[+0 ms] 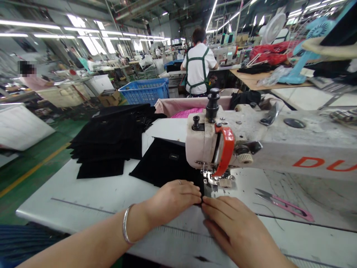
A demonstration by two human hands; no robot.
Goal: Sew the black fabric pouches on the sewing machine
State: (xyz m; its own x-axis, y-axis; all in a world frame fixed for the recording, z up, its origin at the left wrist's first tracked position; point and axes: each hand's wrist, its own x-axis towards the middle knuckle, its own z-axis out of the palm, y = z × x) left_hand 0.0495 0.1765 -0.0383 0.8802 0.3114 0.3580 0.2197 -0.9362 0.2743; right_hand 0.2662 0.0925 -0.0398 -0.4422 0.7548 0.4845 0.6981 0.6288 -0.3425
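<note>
- At nine o'clock from silver presser foot (213,180), flat black fabric (160,162) is being pressed by unclenched left hand (173,195).
- Grip of right hand (235,223), five o'clock, is being hidden.
- Skewing is possibly being risked by uneven pressure.

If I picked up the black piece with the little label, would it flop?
The black piece probably bends easily, since it looks like cloth. It might hold some shape, because its edges look straight. It likely won't roll, lying flat.

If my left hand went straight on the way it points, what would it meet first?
Your left hand would probably meet your bare right hand first, by the edge of the black fabric piece; depth is unclear.
</note>
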